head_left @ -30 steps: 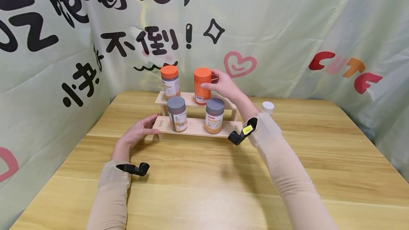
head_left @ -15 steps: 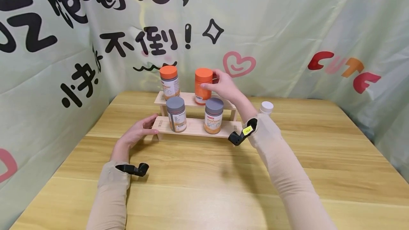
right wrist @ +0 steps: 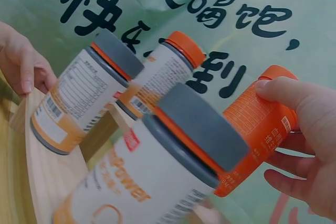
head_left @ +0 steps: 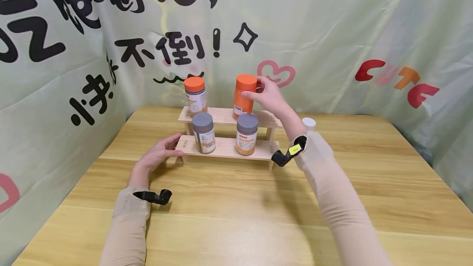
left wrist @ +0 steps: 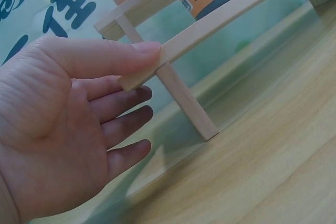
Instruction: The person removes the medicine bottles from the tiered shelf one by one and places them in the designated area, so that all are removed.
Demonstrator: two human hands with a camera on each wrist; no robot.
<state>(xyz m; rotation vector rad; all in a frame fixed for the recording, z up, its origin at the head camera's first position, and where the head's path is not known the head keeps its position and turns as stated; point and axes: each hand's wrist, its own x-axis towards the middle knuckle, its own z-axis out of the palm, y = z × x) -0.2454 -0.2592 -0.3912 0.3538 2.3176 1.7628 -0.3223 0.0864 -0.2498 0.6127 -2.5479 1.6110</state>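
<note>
The right grip (head_left: 271, 95) pinches the orange jar (head_left: 243, 99) between thumb and fingers, over the upper tier (head_left: 221, 115) of a wooden stand; whether the jar's base touches the wood cannot be told. That tier's right end lies just below this grip, and a stretch of wood runs left of the jar to an orange-lidded jar (head_left: 196, 99). The left grip (head_left: 157, 153) holds the left end of the lower tier (head_left: 226, 147), thumb on the plank's edge. The table (head_left: 218, 208) spreads nearer than both grips; its far edge meets a printed curtain (head_left: 325, 44) behind the right one. Nearer than the right grip and to its left, a grey-lidded jar (head_left: 246, 138) partly blocks the orange jar's base; another grey-lidded jar (head_left: 203, 134) stands closer to the left grip. A white-capped bottle (head_left: 308, 124) sits to the right grip's right, partly behind the sleeve (head_left: 318, 155).
</note>
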